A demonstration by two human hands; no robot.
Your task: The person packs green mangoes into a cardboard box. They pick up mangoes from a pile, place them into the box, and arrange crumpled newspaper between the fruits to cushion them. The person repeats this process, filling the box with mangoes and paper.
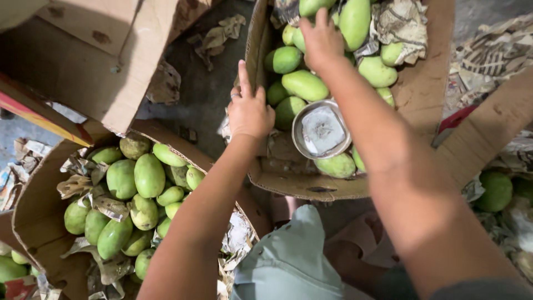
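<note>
Two bare hands are at the cardboard box (413, 94) of green mangoes (304, 85): the left hand (250, 111) grips its near-left wall with fingers curled over the edge, while the right hand (320, 38), fingers together, presses down on mangoes beyond the round metal bowl (321, 130) lying inside it.

I've got both arms stretched into the far box (413, 91) of green mangoes. My left hand (250, 111) grips its left wall, fingers curled over the cardboard edge. My right hand (321, 40) lies flat on the mangoes (304, 84) at the far side. A round metal bowl (321, 129) sits among them, near my right forearm. Near left, a second box (33, 205) holds more mangoes in crumpled newspaper.
</note>
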